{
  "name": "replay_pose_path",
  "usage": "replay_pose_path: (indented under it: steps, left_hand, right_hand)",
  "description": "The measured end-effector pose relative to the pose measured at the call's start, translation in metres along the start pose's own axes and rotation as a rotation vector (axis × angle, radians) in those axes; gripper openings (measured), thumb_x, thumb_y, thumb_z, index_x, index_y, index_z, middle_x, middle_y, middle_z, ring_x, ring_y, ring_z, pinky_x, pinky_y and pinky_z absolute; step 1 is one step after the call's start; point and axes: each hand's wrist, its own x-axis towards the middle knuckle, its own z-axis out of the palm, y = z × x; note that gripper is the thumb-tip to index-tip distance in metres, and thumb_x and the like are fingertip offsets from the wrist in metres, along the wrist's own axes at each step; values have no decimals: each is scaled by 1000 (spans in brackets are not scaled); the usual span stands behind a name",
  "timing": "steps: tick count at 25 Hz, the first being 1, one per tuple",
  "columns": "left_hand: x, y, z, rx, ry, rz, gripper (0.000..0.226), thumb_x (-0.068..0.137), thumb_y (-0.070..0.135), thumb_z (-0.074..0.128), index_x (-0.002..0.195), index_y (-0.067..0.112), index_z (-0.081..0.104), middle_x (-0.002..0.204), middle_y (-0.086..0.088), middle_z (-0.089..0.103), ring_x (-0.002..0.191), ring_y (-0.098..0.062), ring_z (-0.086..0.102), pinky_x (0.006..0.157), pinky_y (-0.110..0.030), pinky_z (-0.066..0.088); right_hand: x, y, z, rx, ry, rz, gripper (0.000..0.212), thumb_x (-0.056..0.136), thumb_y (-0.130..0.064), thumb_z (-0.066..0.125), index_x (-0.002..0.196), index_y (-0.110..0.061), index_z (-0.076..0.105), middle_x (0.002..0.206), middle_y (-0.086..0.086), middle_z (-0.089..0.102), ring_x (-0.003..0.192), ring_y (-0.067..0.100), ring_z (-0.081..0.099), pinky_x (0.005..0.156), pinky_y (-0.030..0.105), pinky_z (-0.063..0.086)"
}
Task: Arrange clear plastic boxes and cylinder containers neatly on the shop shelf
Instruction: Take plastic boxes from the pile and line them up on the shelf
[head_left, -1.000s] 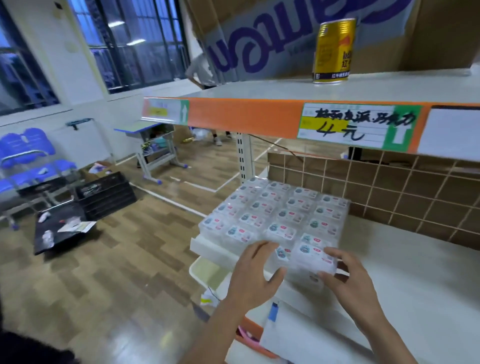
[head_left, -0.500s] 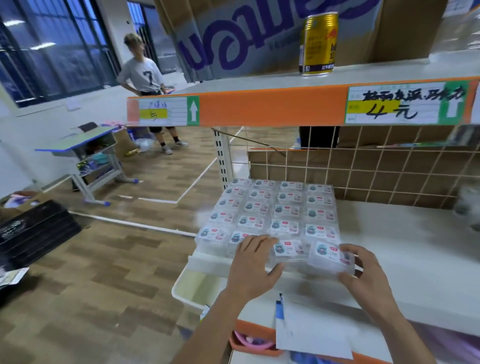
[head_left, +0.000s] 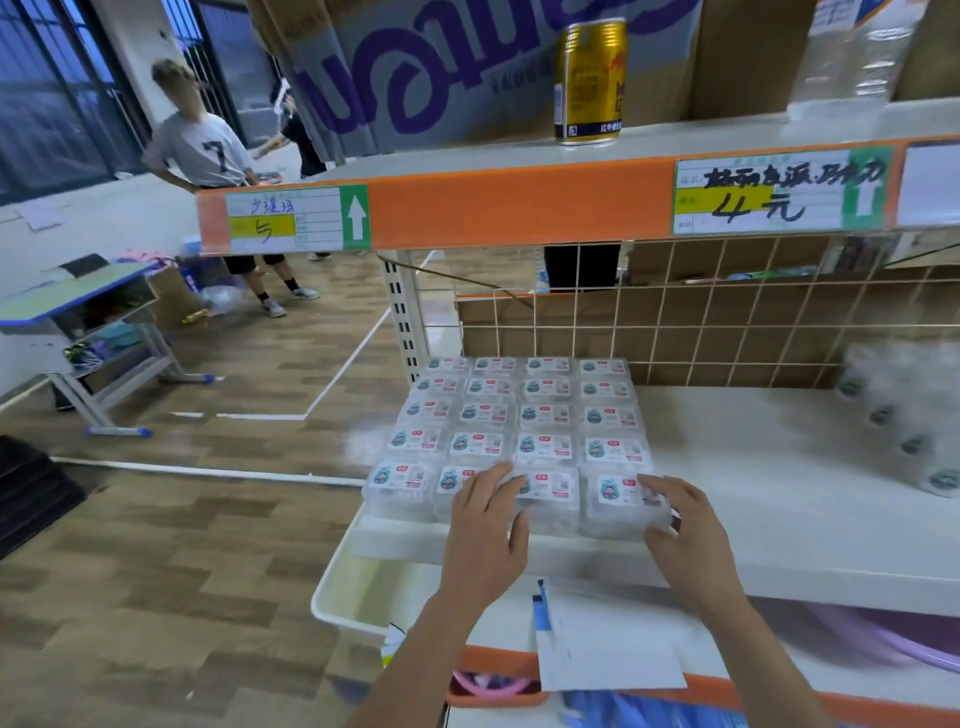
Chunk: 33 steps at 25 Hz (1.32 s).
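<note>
While the clear boxes (head_left: 519, 415) are sitting label-up as a 4-wide, 5-deep block at the left end of the shelf (head_left: 779, 493), long axis running front-to-back, the left hand (head_left: 483, 525) is lying flat on the front row, fingers straight & close together. The right hand (head_left: 680, 530) is gripping the front-right box (head_left: 615, 491), fingers curled over its top, thumb at its front edge.

Gold can (head_left: 590, 83) upright beside cardboard box (head_left: 426, 73), person (head_left: 208, 150) standing near blue-edged desk (head_left: 78, 299)
</note>
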Motion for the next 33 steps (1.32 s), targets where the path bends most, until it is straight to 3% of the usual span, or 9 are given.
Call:
replay_pose_path:
  steps: [5, 11, 15, 18, 21, 25, 33]
  left_hand:
    - [-3, -2, 0, 80, -70, 8, 33, 89, 21, 44, 121, 19, 51, 126, -1, 56, 118, -18, 48, 104, -32, 30]
    - [-2, 2, -3, 142, -145, -12, 36, 87, 25, 44, 122, 19, 48, 129, -2, 53, 119, -20, 46, 103, -37, 34]
    - [-4, 13, -13, 159, -87, -31, 43, 82, 16, 42, 124, 18, 50, 138, -7, 46, 129, -24, 38, 112, -39, 25]
    - [-3, 9, -21, 261, 48, -257, 43, 81, 16, 41, 122, 15, 52, 140, -14, 43, 135, -31, 33, 113, -48, 23]
    - [-3, -4, -27, 298, 99, -515, 43, 84, 23, 33, 120, 11, 55, 138, -19, 45, 134, -37, 32, 108, -53, 30]
    - [-5, -10, -24, 287, 81, -517, 43, 85, 22, 29, 112, 6, 60, 125, -18, 56, 124, -36, 41, 103, -55, 36]
    - [-2, 1, -26, 315, 63, -533, 47, 86, 23, 26, 115, 7, 59, 127, -15, 56, 131, -35, 39, 108, -54, 28]
  right_hand:
    - [-4, -3, 12, -77, 47, -33, 60, 78, 12, 51, 132, -13, 46, 136, 9, 46, 118, 27, 50, 90, 25, 39]
    - [-3, 1, 14, -147, -9, -42, 69, 78, -4, 69, 138, -14, 37, 141, 7, 36, 123, 23, 45, 96, 31, 42]
    - [-5, 4, 16, -171, 35, -61, 67, 78, -8, 71, 137, -15, 41, 145, 10, 31, 131, 26, 37, 103, 35, 36]
    - [-9, 1, 20, -260, 143, -149, 58, 76, -6, 73, 129, -16, 52, 141, 11, 40, 128, 31, 38, 100, 39, 40]
    - [-7, 5, 27, -344, 234, -316, 44, 67, 2, 78, 107, -15, 69, 121, 11, 59, 112, 37, 52, 90, 43, 47]
    - [-4, 9, 33, -351, 280, -366, 38, 62, 6, 80, 94, -15, 74, 110, 10, 66, 104, 37, 57, 85, 40, 48]
    - [-8, 7, 34, -348, 290, -378, 42, 64, 1, 80, 101, -16, 70, 116, 10, 62, 111, 31, 49, 87, 43, 50]
